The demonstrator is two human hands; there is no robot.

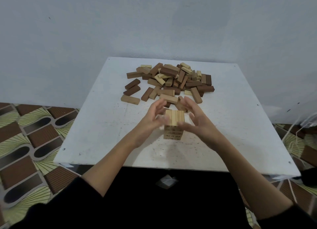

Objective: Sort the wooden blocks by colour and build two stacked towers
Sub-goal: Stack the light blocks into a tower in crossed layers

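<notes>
Nearest us, our left hand [152, 116] and right hand [197, 119] flank the pale tower [173, 126] on the white table [103, 126], fingers spread and relaxed, gripping nothing (whether they touch it, we cannot tell). One light tower is begun; no dark one stands yet. Beyond lies the mixed heap of blocks [171, 81], unsorted. We see no containers.
</notes>
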